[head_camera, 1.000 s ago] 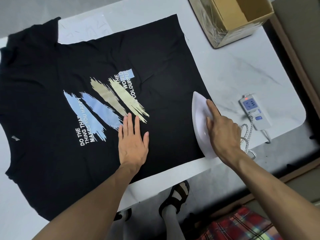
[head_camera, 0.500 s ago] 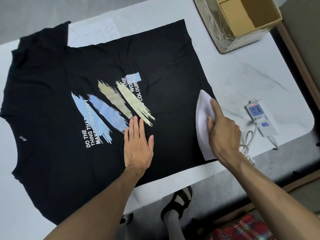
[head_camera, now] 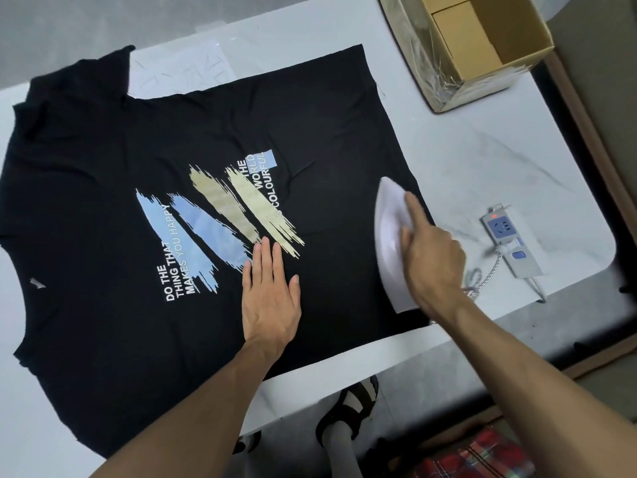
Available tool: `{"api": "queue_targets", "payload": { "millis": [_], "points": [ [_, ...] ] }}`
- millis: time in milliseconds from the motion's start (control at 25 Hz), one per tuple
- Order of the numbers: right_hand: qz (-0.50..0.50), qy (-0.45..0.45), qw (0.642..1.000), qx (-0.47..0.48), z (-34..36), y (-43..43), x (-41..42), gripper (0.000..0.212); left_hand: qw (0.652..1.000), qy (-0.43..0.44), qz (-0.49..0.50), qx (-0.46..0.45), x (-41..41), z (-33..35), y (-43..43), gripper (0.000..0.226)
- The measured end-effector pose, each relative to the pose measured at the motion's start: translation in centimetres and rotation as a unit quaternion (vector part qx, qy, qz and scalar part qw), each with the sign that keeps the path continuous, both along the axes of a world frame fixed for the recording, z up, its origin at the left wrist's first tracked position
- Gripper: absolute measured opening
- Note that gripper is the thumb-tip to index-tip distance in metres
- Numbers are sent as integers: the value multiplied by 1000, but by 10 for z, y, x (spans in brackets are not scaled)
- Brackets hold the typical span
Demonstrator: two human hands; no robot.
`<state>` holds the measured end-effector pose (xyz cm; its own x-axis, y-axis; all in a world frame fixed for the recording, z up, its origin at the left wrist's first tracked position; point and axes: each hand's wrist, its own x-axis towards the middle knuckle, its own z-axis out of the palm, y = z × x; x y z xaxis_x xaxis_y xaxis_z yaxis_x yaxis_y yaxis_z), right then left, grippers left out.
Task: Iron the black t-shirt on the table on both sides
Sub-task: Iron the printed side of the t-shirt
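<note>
The black t-shirt (head_camera: 103, 174) lies flat on the white table (head_camera: 482, 160), printed side up, with blue and beige brush strokes and white lettering. My left hand (head_camera: 270, 298) presses flat on the cloth just below the print, fingers straight. My right hand (head_camera: 431, 260) grips the handle of a white iron (head_camera: 389, 229), index finger stretched along its top. The iron sits on the shirt's right hem area, tip pointing away from me.
A white power strip (head_camera: 510, 243) with a red light lies right of the iron, with the braided cord (head_camera: 486, 274) running to it. An open cardboard box (head_camera: 465, 46) stands at the far right corner. My sandalled feet (head_camera: 348, 408) show below the table's near edge.
The iron and my right hand have slid a little away from me along the shirt's right edge. My left hand stays pressed in the same spot on the cloth.
</note>
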<state>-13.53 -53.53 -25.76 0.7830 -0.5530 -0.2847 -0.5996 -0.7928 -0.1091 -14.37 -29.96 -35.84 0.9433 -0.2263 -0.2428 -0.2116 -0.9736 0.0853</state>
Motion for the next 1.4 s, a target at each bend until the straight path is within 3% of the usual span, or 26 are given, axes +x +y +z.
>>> {"api": "queue_targets", "payload": {
  "millis": [320,560,680,1000,1160,1280,1400],
  "points": [
    [-123,-18,992,17,0,-33,-1,52,1000,-1,3,-2,0,0,-1,64],
    [75,24,995,63,20,45,-30,59,1000,1,8,-15,0,1,-2,64],
    [115,44,991,48,10,63,-55,57,1000,0,8,-18,-1,1,-2,63],
    [-53,7,998,16,9,-8,-58,51,999,-9,9,-32,0,3,-4,63],
    [-51,-7,998,44,14,2,-51,53,998,34,-23,-57,5,9,8,63],
    [10,-28,997,67,23,23,-38,55,992,40,-120,23,15,17,43,76],
    [31,-23,996,86,24,42,-14,56,985,73,-110,109,24,14,57,90]
  ]
}}
